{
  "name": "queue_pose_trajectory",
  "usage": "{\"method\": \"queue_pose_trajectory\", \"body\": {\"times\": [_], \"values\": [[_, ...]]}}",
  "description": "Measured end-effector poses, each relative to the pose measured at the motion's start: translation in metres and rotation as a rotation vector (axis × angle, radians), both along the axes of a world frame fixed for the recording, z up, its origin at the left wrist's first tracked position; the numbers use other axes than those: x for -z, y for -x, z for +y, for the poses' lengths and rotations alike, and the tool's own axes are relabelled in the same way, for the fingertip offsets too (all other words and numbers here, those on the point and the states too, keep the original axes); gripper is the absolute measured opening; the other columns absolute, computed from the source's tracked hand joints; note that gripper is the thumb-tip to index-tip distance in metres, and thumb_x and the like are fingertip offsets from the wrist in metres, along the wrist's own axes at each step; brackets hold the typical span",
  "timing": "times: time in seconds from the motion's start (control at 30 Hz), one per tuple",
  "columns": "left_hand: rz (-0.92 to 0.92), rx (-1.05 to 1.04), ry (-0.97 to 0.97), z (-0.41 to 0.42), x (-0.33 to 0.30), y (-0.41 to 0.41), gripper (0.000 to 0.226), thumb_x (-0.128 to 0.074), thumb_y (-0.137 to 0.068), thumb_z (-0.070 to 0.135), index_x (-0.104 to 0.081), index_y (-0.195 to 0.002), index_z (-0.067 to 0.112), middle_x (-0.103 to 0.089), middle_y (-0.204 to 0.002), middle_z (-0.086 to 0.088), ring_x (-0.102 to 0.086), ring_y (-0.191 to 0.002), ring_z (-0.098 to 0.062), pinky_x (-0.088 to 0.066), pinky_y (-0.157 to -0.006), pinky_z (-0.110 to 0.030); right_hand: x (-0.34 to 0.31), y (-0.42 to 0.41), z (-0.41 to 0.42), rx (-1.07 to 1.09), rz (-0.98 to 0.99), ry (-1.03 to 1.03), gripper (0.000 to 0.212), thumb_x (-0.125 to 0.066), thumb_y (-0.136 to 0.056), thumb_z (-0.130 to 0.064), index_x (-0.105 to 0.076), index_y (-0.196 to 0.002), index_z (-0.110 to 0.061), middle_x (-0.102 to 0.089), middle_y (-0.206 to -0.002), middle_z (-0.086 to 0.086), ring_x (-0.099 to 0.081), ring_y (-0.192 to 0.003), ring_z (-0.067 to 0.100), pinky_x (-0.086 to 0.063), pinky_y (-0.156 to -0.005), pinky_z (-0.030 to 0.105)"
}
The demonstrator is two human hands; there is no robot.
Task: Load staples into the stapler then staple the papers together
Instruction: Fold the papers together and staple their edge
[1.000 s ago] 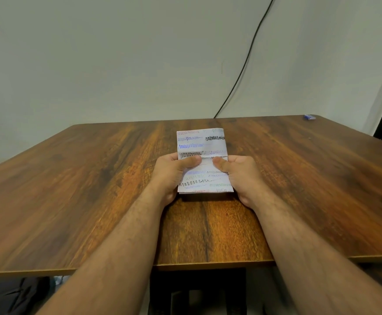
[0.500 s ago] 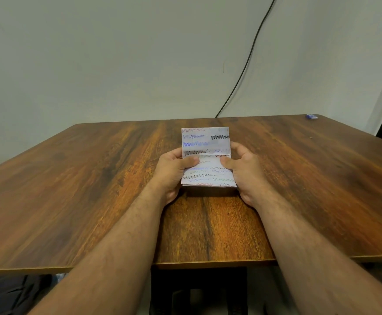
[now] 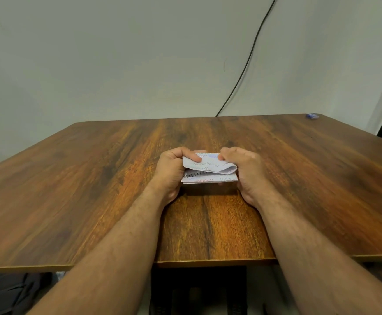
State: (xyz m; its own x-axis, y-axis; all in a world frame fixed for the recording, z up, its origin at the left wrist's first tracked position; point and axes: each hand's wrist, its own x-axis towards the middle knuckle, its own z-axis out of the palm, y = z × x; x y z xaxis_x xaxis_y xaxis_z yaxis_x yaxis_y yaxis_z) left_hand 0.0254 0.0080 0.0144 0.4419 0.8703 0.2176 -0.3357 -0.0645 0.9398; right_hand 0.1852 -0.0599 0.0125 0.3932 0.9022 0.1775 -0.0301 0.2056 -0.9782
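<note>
A small stack of white papers (image 3: 209, 172) with coloured scribbled lines sits in the middle of the wooden table (image 3: 94, 178). The top half is folded toward me over the lower half. My left hand (image 3: 174, 169) grips the papers' left edge, thumb on top. On the right edge, my right hand (image 3: 244, 171) pinches the folded part with thumb and fingers. No stapler is in view. A small blue box (image 3: 312, 115) lies at the table's far right corner; I cannot tell what it holds.
A black cable (image 3: 249, 57) runs down the pale wall behind the table. The table's near edge is just under my forearms. Dark table legs and a dark bag show below the edge.
The papers stood unfolded between my hands before. Now their top half is bent down toward me, and both hands have curled over the fold.
</note>
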Motion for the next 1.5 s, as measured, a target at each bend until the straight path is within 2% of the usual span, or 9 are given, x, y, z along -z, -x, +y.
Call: {"method": "queue_pose_trajectory", "body": {"times": [0.13,0.23,0.43,0.53,0.63,0.73,0.93,1.1,1.5], "values": [[0.005,-0.025,0.002,0.0026,0.0027,-0.0013,0.04,-0.06,-0.09,-0.01,-0.065,-0.122,0.014,-0.075,-0.098,-0.015,-0.072,-0.083,-0.025,-0.061,-0.07,-0.034,0.0028,0.0007,0.0032,0.02,-0.022,-0.047,0.026,-0.069,-0.09,-0.003,-0.077,-0.084,-0.027,-0.077,-0.093,0.009,-0.073,-0.082,0.027,-0.059,-0.073,0.041],[0.06,0.013,-0.007,0.0003,0.0004,0.0006,0.026,-0.052,-0.095,-0.001,-0.07,-0.113,0.004,-0.075,-0.105,-0.019,-0.072,-0.095,-0.033,-0.06,-0.078,-0.039,0.0025,0.0017,0.0026,-0.007,0.007,-0.052,0.034,-0.067,-0.09,0.003,-0.071,-0.105,-0.027,-0.077,-0.102,0.01,-0.075,-0.083,0.023,-0.062,-0.075,0.04],[0.003,0.05,0.106,-0.0001,-0.0007,0.0028,0.054,-0.058,-0.087,0.043,-0.069,-0.11,-0.005,-0.073,-0.106,-0.023,-0.07,-0.098,-0.037,-0.054,-0.084,-0.042,0.0012,0.0024,0.0022,-0.012,0.022,-0.061,0.032,-0.066,-0.09,0.009,-0.07,-0.104,-0.019,-0.079,-0.101,0.009,-0.076,-0.086,0.023,-0.062,-0.078,0.04],[0.066,0.041,0.084,0.0001,0.0001,0.0009,0.04,-0.071,-0.087,0.024,-0.067,-0.115,-0.004,-0.074,-0.108,-0.023,-0.072,-0.1,-0.037,-0.055,-0.093,-0.049,0.0019,0.002,0.0026,-0.016,0.007,-0.053,0.031,-0.067,-0.089,0.008,-0.071,-0.106,-0.018,-0.08,-0.096,0.005,-0.077,-0.085,0.021,-0.063,-0.08,0.041],[0.045,0.002,0.087,0.0014,0.0009,0.0022,0.03,-0.07,-0.088,0.01,-0.068,-0.114,-0.003,-0.074,-0.106,-0.024,-0.073,-0.095,-0.035,-0.058,-0.085,-0.047,0.0037,0.0018,0.0056,-0.013,-0.004,-0.027,0.013,-0.067,-0.095,-0.012,-0.075,-0.103,-0.018,-0.081,-0.095,0.007,-0.077,-0.09,0.025,-0.061,-0.088,0.048],[0.027,-0.017,0.102,0.0011,0.0001,0.0033,0.027,-0.068,-0.088,0.005,-0.067,-0.113,-0.003,-0.074,-0.106,-0.024,-0.074,-0.095,-0.035,-0.06,-0.08,-0.042,0.0039,0.0025,0.0063,-0.014,0.001,0.036,0.02,-0.061,-0.101,-0.028,-0.076,-0.106,-0.016,-0.081,-0.096,0.01,-0.077,-0.093,0.031,-0.06,-0.088,0.052],[0.017,-0.032,0.097,0.0036,0.0015,0.0026,0.029,-0.068,-0.084,-0.004,-0.068,-0.113,-0.002,-0.074,-0.103,-0.022,-0.074,-0.089,-0.031,-0.062,-0.072,-0.037,0.006,0.0016,0.0069,-0.008,-0.059,0.012,0.017,-0.062,-0.099,-0.011,-0.075,-0.109,-0.012,-0.08,-0.098,0.014,-0.078,-0.091,0.032,-0.061,-0.085,0.055],[0.039,-0.052,0.057,0.0038,0.0019,0.0022,0.024,-0.062,-0.087,-0.007,-0.07,-0.106,0.005,-0.076,-0.091,-0.013,-0.074,-0.078,-0.023,-0.061,-0.064,-0.032,0.0043,0.0012,0.0039,-0.075,-0.031,0.01,0.025,-0.064,-0.093,0.002,-0.073,-0.112,-0.01,-0.079,-0.1,0.012,-0.077,-0.092,0.028,-0.064,-0.075,0.037],[0.061,-0.102,0.012,0.0047,0.004,0.0006,0.01,-0.069,-0.09,0.013,-0.07,-0.098,0.007,-0.076,-0.094,-0.018,-0.074,-0.083,-0.03,-0.059,-0.074,-0.042,0.0073,0.002,0.0062,0.006,-0.16,0.019,0.017,-0.073,-0.089,-0.007,-0.078,-0.1,-0.019,-0.081,-0.093,0.006,-0.078,-0.088,0.024,-0.062,-0.084,0.049]]}}
